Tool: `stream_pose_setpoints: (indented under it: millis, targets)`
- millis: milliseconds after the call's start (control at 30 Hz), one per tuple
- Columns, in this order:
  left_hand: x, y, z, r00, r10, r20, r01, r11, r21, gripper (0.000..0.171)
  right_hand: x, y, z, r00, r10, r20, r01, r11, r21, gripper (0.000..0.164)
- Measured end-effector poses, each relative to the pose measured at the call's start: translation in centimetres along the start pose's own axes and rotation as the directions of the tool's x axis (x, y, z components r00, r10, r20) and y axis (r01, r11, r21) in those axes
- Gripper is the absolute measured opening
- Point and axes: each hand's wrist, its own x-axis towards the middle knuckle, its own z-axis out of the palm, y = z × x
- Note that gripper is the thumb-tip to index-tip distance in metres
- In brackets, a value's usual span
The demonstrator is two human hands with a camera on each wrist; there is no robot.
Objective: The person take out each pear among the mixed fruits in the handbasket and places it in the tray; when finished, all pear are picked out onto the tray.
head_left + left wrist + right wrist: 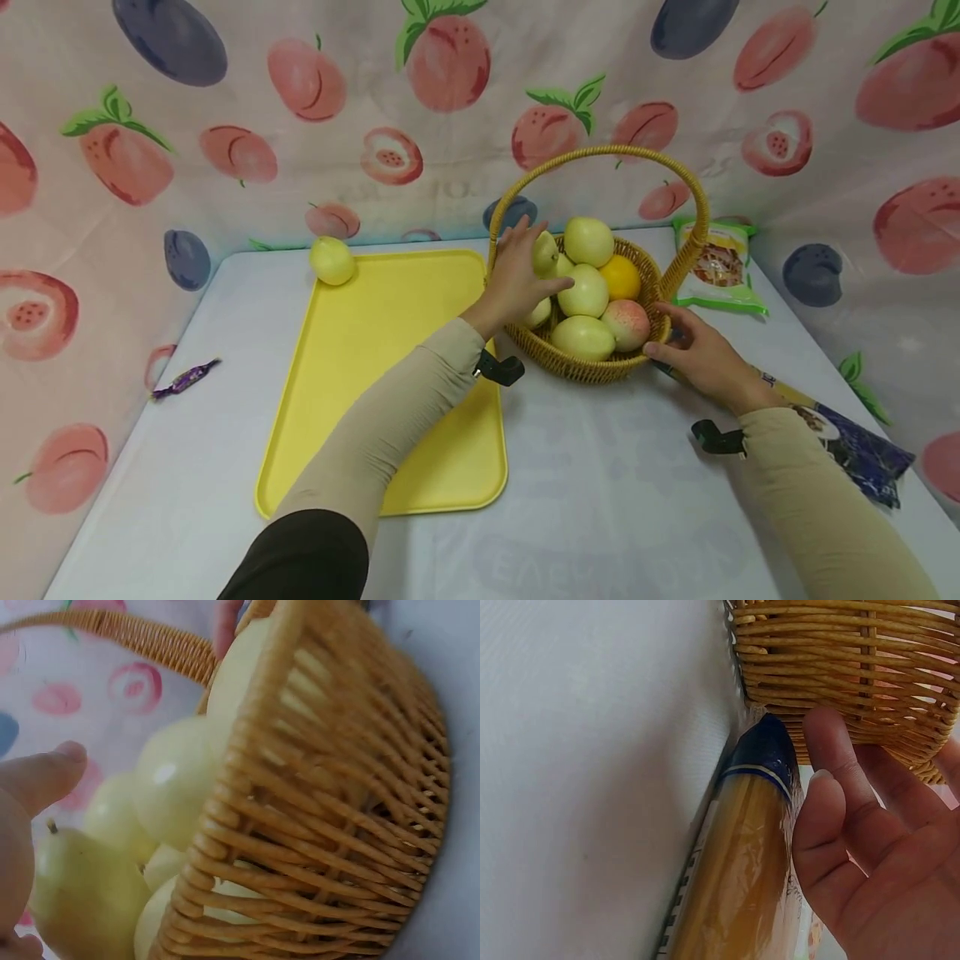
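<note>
A woven basket (577,367) with a tall arched handle holds several pale green fruits (585,292), an orange (621,277) and a pinkish peach (626,325). My left hand (517,279) reaches in at the basket's left side, fingers and thumb spread about a green pear (545,252). In the left wrist view the thumb stands out straight, apart from that pear (82,892). My right hand (701,354) is at the basket's right side. Seen from the right wrist, its index fingertip meets the wicker wall (855,667), the other fingers loosely bent.
A yellow tray (390,333) lies left of the basket, with a yellow-green fruit (332,261) at its far left corner. A purple wrapped candy (186,379) lies further left. Behind the right hand are a green snack packet (723,271) and a long blue-and-yellow noodle pack (855,442).
</note>
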Motion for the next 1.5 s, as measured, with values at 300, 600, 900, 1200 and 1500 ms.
stream_pose_setpoints:
  millis: [300, 600, 900, 1200, 1500]
  targets:
    - [1.0, -0.4, 0.4, 0.996, -0.09, -0.023, 0.088, 0.993, -0.081, 0.09, 0.0, -0.2, 0.3, 1.0, 0.02, 0.0, -0.02, 1.0, -0.003, 0.089]
    - [1.3, -0.7, 0.3, 0.993, -0.118, -0.013, 0.117, 0.99, -0.079, 0.085, 0.1, -0.3, 0.1, 1.0, 0.005, -0.002, -0.005, 1.0, -0.003, 0.088]
    - [1.6, -0.8, 0.3, 0.996, -0.093, -0.003, 0.093, 0.995, -0.041, 0.074, 0.1, -0.4, 0.1, 1.0, -0.003, 0.003, 0.003, 1.0, 0.009, 0.087]
    - [1.3, -0.7, 0.6, 0.999, -0.036, -0.02, 0.035, 0.998, -0.048, 0.071, 0.0, -0.3, 0.1, 1.0, 0.01, 0.005, -0.01, 1.0, 0.012, 0.087]
    - [0.7, 0.0, 0.3, 0.998, 0.057, -0.008, -0.057, 0.998, -0.031, 0.073, -0.1, -0.3, 0.0, 1.0, 0.027, 0.012, -0.028, 0.999, 0.018, 0.089]
